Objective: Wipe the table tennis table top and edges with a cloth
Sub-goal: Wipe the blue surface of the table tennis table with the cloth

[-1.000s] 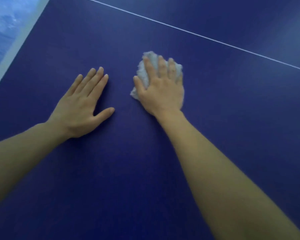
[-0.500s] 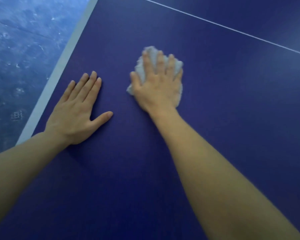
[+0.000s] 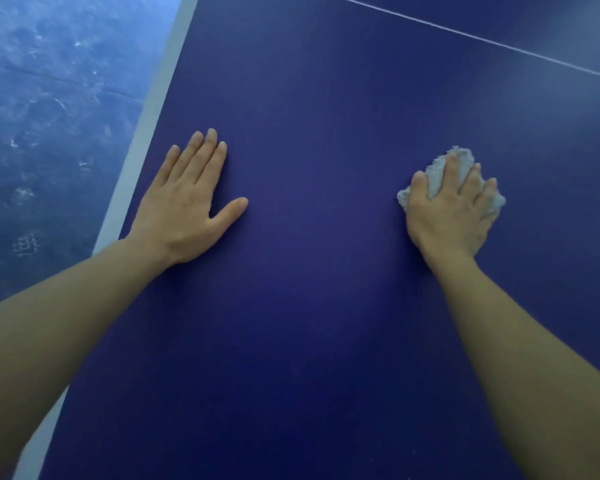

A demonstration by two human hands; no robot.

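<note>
Right hand (image 3: 452, 209) first: our fingers are spread and bent down over the cloth (image 3: 433, 174), pressing the bunched white wad onto the blue desk (image 3: 309, 306). Cloth shows past our fingertips, between the fingers and beside the thumb, so most of it sits under the palm. It lies well in from the pale edge band (image 3: 142, 133), on the right part of the surface, short of the thin white line (image 3: 499, 45) that crosses the top.

Our left hand (image 3: 184, 206) lies flat on the desk, fingers straight and close together, thumb out, holding nothing; it rests near the edge band and well apart from the cloth.

We judge the cloth to be light, soft and fluffy, likely to fold or roll under itself when pushed. A broad palm on the middle of the wad should carry it better than a fingertip pinch. For the edges we would probably wrap it over the rim.

We see no containers. Beyond the edge lies a mottled blue floor (image 3: 49, 116).
</note>
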